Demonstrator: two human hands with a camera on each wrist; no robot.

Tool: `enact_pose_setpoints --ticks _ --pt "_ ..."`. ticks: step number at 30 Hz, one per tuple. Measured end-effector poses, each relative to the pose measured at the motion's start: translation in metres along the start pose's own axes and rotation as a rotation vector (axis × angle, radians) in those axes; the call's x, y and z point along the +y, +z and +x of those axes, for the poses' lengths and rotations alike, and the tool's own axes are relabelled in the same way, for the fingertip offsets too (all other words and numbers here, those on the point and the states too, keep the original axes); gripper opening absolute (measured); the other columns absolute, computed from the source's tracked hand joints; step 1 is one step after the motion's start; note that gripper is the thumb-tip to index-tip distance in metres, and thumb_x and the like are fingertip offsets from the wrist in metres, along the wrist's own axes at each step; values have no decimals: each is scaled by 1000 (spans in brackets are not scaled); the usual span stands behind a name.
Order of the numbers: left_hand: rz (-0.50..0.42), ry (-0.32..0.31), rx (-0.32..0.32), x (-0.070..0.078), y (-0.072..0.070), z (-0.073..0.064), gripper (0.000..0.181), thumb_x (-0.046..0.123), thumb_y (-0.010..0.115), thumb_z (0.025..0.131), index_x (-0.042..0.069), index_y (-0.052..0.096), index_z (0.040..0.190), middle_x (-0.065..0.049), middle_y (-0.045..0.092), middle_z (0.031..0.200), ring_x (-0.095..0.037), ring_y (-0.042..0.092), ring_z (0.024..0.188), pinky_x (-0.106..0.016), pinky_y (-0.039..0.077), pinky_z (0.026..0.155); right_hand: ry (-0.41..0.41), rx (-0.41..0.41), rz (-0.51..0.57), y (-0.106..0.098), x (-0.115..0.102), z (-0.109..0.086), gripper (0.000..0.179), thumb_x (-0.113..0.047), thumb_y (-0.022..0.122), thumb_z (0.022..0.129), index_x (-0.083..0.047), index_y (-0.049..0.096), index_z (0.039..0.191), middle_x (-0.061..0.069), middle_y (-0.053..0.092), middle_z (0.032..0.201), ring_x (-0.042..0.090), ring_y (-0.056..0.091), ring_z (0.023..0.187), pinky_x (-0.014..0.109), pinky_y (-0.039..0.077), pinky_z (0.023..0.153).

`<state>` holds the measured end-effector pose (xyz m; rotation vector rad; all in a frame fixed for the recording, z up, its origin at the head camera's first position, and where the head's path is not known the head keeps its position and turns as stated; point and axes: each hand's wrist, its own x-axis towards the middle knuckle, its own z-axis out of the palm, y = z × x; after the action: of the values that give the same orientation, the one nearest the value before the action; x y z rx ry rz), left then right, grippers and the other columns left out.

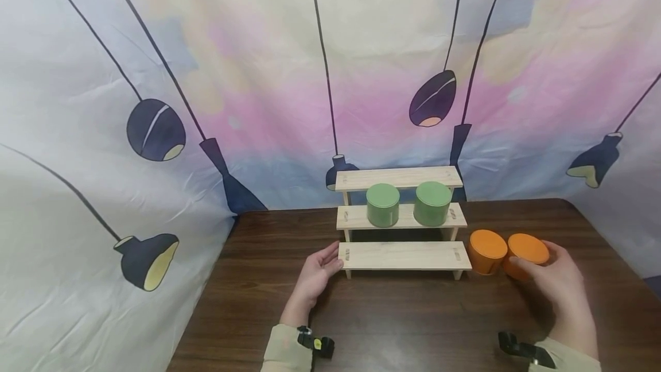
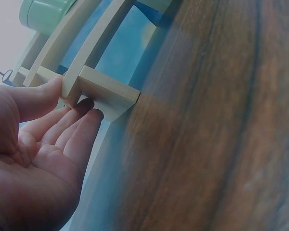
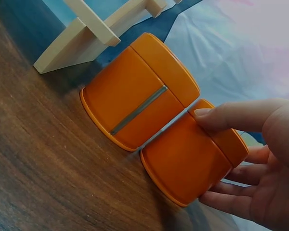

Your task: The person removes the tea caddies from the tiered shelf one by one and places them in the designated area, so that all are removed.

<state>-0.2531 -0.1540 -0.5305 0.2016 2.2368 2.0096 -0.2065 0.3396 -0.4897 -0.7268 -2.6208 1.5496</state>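
Got outer orange tin (image 1: 528,248) gripped in right hand (image 1: 560,277), between rack (image 1: 403,255) and desk's (image 1: 413,314) right edge, plus rack's bottom-left end pinched in left hand (image 1: 313,275).

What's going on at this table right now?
A person's left hand holds the left end of the bottom step of a three-step wooden stand. The right hand grips the outer orange canister; the inner orange canister stands on the table between it and the stand. Two green canisters sit side by side on the middle step.
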Motion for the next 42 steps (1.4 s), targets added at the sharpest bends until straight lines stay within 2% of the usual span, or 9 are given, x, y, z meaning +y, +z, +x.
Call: enact_pose_setpoints --ticks 6,14,42 --pt "-1 2 2 0 0 0 54 6 63 107 -6 47 157 -23 52 158 -37 50 146 -42 48 115 -38 -2 -27 -1 2 2 112 -48 74 100 10 6 166 43 17 166 62 29 146 77 32 114" --pt "1 -2 3 0 0 1 55 7 64 107 -6 48 157 -22 54 157 -36 52 146 -41 49 114 -61 -29 -30 -2 4 3 113 -48 73 100 13 3 165 45 14 165 63 27 146 78 31 114" --pt "8 -9 7 2 0 -1 55 7 65 106 -5 48 158 -22 52 158 -38 49 147 -44 47 116 -71 -58 -19 -2 4 3 111 -46 71 102 14 0 164 45 10 166 65 24 146 79 28 115"
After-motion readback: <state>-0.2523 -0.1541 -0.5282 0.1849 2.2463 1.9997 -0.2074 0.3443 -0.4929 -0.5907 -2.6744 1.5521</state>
